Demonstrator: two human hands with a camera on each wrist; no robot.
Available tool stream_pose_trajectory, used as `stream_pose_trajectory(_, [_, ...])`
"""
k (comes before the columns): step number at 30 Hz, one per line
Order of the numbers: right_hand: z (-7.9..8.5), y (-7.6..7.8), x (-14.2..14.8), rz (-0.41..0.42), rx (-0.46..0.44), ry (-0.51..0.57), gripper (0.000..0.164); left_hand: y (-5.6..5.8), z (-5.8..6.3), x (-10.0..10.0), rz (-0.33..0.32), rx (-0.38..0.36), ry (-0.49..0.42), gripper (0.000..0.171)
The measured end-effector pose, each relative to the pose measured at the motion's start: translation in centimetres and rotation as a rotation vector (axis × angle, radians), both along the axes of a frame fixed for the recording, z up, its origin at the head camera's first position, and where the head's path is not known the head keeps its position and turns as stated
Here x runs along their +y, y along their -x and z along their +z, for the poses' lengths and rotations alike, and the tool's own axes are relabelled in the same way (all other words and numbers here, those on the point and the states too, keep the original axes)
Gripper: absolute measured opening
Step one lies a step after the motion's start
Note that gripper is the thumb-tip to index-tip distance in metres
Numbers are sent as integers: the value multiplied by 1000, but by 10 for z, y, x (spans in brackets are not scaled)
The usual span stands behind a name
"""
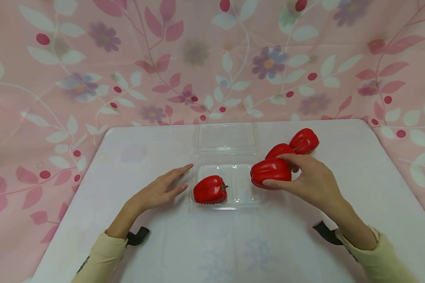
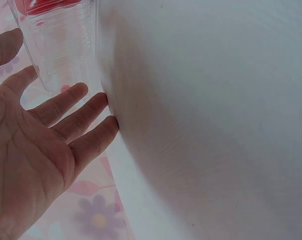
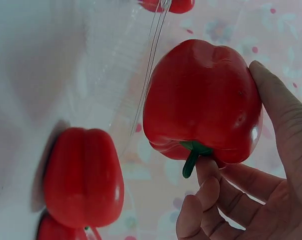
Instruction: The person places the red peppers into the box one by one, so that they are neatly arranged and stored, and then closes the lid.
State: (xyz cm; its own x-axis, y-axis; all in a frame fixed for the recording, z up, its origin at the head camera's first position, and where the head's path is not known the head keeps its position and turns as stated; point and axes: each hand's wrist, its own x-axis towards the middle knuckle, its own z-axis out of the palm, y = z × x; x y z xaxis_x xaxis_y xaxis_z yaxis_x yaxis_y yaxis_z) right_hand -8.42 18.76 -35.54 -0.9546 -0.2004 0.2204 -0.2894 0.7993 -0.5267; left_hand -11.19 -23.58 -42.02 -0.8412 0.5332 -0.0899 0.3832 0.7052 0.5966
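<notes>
My right hand [image 1: 313,179] grips a red bell pepper [image 1: 270,173] between thumb and fingers, over the right edge of a clear plastic clamshell box [image 1: 242,202]. In the right wrist view the held pepper [image 3: 203,100] shows its green stem [image 3: 192,159]. Another red bell pepper [image 1: 209,190] lies in the left part of the box's base, stem to the right. My left hand [image 1: 159,190] is beside the box's left edge with fingers extended and nothing in its grasp; the left wrist view shows its palm [image 2: 30,145] facing the box.
Two more red bell peppers, one partly hidden [image 1: 279,150] and one farther back [image 1: 304,140], lie right of the box. The box's lid [image 1: 226,137] lies folded back toward the table's far edge. A floral pink cloth [image 1: 205,59] hangs behind the white table [image 1: 156,153].
</notes>
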Motion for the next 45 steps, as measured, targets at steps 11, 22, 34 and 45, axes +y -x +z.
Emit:
stream_pose_trajectory(11, [0,3,-21,40,-24,-5,77,1,-1,-1,-9,8,-5,65])
stream_pose_trajectory(22, [-7,0,-41,72,-1,-59,77,1,-1,-1,-12,6,-9,65])
stream_pose_trajectory(34, [-21,-6,-58,74,31,-68,74,1,0,-1,-15,18,-7,65])
stream_pose_trajectory(45, [-30,-10,-60,64,13,-85,74,0,0,0,-7,9,-5,65])
